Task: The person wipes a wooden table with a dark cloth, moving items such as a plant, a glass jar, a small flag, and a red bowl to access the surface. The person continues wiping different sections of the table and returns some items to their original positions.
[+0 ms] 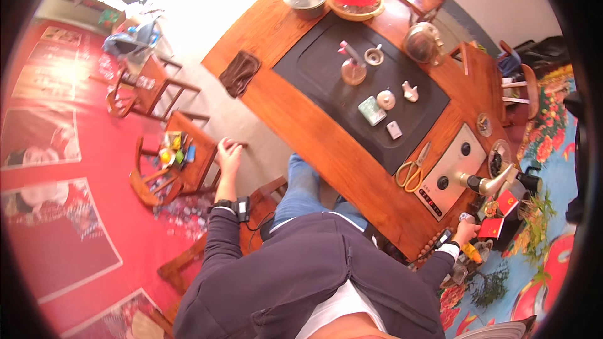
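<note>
My left hand [229, 153] hangs in the air left of the wooden table [301, 136], near a wooden chair, fingers apart and with nothing in it. At the table's near right corner, my right hand [466, 231] has its fingers at a small whitish round object [466, 217]; whether it grips this is too small to tell. Small red flags [491, 228] stand just beside that hand. Above it lies a steel double hob panel [452, 172] with a kettle [487, 181] at its right. Yellow-handled scissors [412, 174] rest at the panel's left edge.
A black tea tray [320, 89] bears a glass pot [353, 71], a green box [372, 110] and a small white box [394, 130]. A brown cloth [240, 73] lies at the table's left edge. Behind stand a lidded pot [305, 0] and a covered basket [354, 2]. Chairs [193, 165] stand left.
</note>
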Motion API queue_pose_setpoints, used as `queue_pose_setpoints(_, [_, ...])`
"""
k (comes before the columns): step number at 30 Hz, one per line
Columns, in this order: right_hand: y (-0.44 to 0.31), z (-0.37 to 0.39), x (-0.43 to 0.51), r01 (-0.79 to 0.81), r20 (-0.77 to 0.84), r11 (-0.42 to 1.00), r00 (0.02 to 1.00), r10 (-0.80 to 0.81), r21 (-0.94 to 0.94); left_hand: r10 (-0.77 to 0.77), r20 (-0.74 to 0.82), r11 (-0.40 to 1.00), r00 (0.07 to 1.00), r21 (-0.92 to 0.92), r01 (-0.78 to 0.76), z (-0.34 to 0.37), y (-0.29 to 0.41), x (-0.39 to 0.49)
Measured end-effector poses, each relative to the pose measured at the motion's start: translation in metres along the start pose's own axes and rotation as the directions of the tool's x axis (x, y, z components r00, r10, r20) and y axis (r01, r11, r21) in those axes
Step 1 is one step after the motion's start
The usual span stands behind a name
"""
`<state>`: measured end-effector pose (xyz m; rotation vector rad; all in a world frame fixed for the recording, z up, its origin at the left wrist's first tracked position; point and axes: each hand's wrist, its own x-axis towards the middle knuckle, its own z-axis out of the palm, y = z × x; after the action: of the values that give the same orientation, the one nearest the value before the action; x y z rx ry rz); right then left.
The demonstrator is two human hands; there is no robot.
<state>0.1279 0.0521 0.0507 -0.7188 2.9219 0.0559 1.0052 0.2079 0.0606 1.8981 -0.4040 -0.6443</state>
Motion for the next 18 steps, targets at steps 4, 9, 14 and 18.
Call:
queue_pose_setpoints(4, [-0.007, -0.023, -0.075, 0.239, -0.235, 0.957, 0.952, -0.197, 0.165, 0.322, 0.051, 0.888, 0.945, 0.33, -0.32, 0.021, 0.013, 0.117])
queue_pose_setpoints(9, [-0.053, -0.007, -0.202, 0.321, -0.257, 0.94, 0.924, -0.285, 0.113, 0.603, 0.304, 0.563, 0.738, 0.494, -0.663, 0.062, 0.042, 0.258])
queue_pose_setpoints(14, [-0.111, -0.005, -0.285, 0.467, -0.07, 0.834, 0.881, -0.468, 0.296, 0.464, 0.529, 0.41, 0.71, 0.582, -0.702, 0.082, 0.041, 0.317])
queue_pose_setpoints(18, [-0.142, -0.021, -0.314, 0.451, -0.084, 0.835, 0.89, -0.449, 0.316, 0.389, 0.512, 0.385, 0.765, 0.664, -0.641, 0.097, 0.032, 0.309])
